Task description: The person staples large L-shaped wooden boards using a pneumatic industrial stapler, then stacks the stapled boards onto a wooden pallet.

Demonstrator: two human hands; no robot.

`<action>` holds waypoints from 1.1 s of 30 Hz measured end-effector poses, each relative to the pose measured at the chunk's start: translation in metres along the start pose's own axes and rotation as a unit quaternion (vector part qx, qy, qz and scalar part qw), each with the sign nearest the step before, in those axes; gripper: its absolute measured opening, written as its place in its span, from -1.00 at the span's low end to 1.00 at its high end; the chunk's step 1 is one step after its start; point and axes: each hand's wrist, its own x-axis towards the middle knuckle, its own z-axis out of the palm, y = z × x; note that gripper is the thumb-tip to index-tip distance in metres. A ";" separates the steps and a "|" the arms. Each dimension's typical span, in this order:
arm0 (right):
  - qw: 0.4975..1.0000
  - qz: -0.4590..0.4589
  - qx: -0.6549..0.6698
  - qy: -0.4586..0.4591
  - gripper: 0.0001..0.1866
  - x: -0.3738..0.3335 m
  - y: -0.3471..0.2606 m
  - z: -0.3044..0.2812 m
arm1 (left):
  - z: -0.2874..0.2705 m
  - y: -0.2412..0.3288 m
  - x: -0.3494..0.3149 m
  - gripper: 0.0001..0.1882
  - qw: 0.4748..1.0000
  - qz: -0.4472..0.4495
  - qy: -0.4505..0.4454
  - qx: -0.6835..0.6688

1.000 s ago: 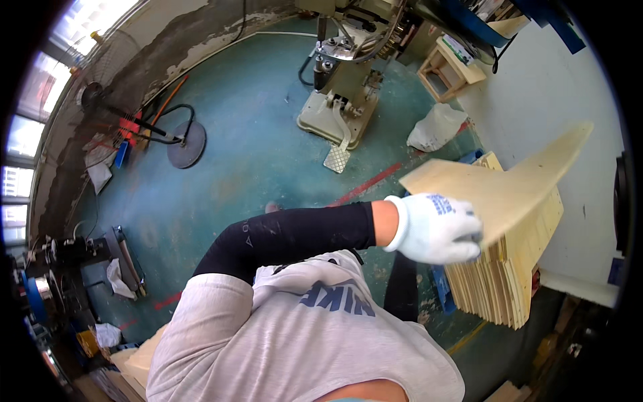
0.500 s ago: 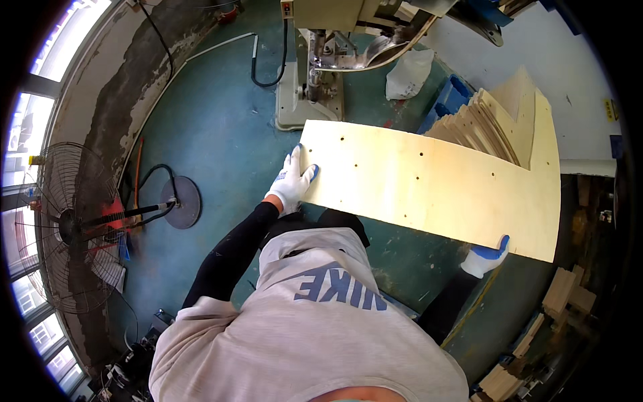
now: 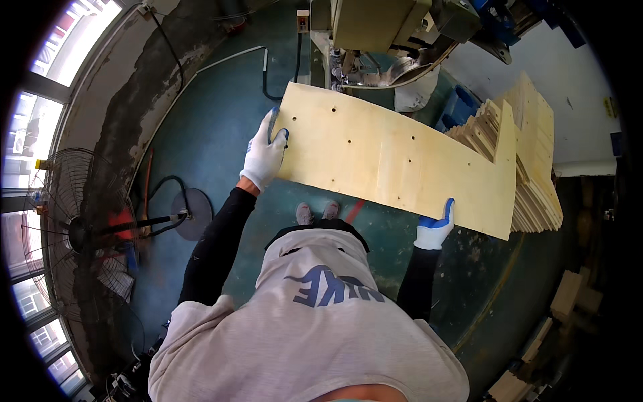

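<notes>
A large pale plywood panel (image 3: pixel 382 157), L-shaped with several small drilled holes, spans the space in front of me. My left hand (image 3: pixel 264 154), in a white glove with blue fingertips, grips its left end, thumb on top. Along the near edge, toward the right, my right hand (image 3: pixel 436 226) holds it with the thumb over the face and the other fingers partly beneath. The panel tilts down to the right. Beyond its right end stands a stack of similar plywood panels (image 3: pixel 538 167), partly covered by the held one.
A machine (image 3: pixel 382 30) with a curved table edge stands ahead. Left are a wire fan (image 3: pixel 75 231) and its round base (image 3: pixel 192 213). A blue bin (image 3: pixel 458 107) and a white sack (image 3: pixel 416 92) sit beyond the panel. Wood offcuts (image 3: pixel 566 295) lie at right.
The plywood panel has moved left, away from the stack, which now shows more. Both hands moved with it, and my right hand came in closer to my body.
</notes>
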 end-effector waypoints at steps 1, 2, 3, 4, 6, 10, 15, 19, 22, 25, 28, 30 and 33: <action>1.000 -0.001 0.008 0.003 -0.58 0.002 0.005 -0.002 | 0.000 0.000 0.006 -0.43 1.000 -0.006 -0.006 0.008; 1.000 -0.002 0.016 0.007 -0.58 0.004 0.008 -0.004 | 0.000 0.002 0.012 -0.43 1.000 -0.012 -0.013 0.016; 1.000 -0.001 0.019 0.013 -0.58 0.003 0.010 -0.003 | -0.001 0.004 0.015 -0.43 1.000 -0.015 -0.018 0.015; 1.000 -0.004 0.019 0.020 -0.59 0.002 0.011 -0.001 | -0.004 0.009 0.017 -0.43 0.999 -0.017 -0.024 0.013; 0.999 -0.009 0.019 0.034 -0.59 -0.002 0.013 0.004 | -0.006 0.011 0.019 -0.44 0.999 -0.010 -0.029 0.018; 0.999 -0.031 0.012 0.032 -0.59 -0.001 0.009 0.012 | -0.003 -0.005 0.021 -0.44 0.999 0.027 -0.015 0.026; 0.999 -0.034 0.003 0.002 -0.59 0.011 0.000 0.014 | -0.001 0.007 0.039 -0.44 0.998 0.003 -0.063 0.031; 0.998 -0.054 0.006 0.006 -0.60 0.035 0.004 0.016 | 0.007 0.018 0.073 -0.42 0.989 0.072 -0.073 0.106; 0.999 -0.044 0.003 0.014 -0.60 0.035 0.004 0.020 | 0.000 0.011 0.077 -0.42 0.981 0.044 -0.107 0.157; 0.999 -0.042 -0.001 0.016 -0.58 0.025 0.006 0.018 | -0.008 0.029 0.066 -0.42 0.972 -0.047 -0.149 0.175; 0.998 -0.046 -0.009 0.040 -0.54 0.013 0.013 0.015 | -0.010 -0.001 0.060 -0.41 0.983 0.082 -0.094 0.133; 0.999 -0.047 0.001 0.020 -0.55 0.012 0.015 0.018 | -0.009 0.001 0.069 -0.40 0.984 0.043 -0.109 0.133; 0.998 -0.046 0.008 0.037 -0.56 0.023 0.013 0.020 | -0.003 -0.002 0.086 -0.40 0.983 0.036 -0.121 0.130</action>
